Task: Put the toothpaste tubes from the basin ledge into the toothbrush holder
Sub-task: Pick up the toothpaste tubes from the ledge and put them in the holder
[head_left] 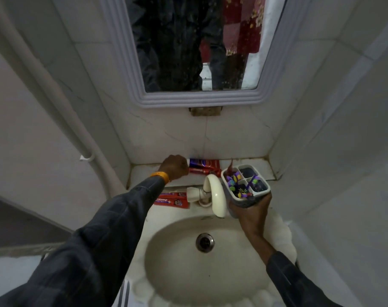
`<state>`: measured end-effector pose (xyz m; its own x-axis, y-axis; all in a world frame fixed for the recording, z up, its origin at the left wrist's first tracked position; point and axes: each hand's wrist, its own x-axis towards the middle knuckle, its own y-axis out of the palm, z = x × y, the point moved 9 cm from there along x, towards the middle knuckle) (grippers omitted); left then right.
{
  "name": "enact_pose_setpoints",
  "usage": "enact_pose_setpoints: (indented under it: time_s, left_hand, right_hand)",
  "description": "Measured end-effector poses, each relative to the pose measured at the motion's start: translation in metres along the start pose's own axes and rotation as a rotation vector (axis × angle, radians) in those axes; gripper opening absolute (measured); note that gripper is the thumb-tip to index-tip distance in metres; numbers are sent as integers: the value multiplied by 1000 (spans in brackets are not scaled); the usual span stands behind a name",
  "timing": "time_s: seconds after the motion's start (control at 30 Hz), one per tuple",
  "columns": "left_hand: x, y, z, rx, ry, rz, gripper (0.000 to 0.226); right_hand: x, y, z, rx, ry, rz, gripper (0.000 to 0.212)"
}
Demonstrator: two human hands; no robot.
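My left hand (174,167) is closed around the left end of a purple and red toothpaste tube (203,163) that lies on the tiled ledge (261,166) against the wall. A red tube (203,171) lies just in front of it. Another red tube (172,200) rests on the basin rim, left of the tap and partly under my left sleeve. My right hand (251,210) grips the base of a grey four-compartment toothbrush holder (246,181), held up to the right of the tap, with several coloured brushes standing in it.
A cream tap (215,194) arches over the white basin (182,284), whose drain (204,242) sits at its centre. A framed mirror (194,47) hangs above the ledge. A white pipe (55,103) runs down the left wall. Tiled walls close in on both sides.
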<state>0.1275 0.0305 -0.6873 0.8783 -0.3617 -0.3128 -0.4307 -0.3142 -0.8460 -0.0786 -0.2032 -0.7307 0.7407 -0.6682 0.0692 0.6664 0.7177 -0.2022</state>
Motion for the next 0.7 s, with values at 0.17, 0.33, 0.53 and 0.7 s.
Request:
enact_pose_setpoints:
  time_s: [0.17, 0.33, 0.53, 0.7]
  left_hand:
    - [5, 14, 4, 85, 75, -138, 29]
    - [31, 28, -32, 188, 198, -152, 34]
    - [56, 36, -48, 337, 278, -159, 31]
    - [67, 47, -58, 394, 321, -98, 32]
  right_hand:
    - [-3, 1, 6, 36, -23, 11, 116]
    - [-5, 2, 7, 98, 4, 38, 110]
    - [-8, 1, 10, 102, 4, 14, 105]
    - [-7, -1, 11, 54, -24, -9, 109]
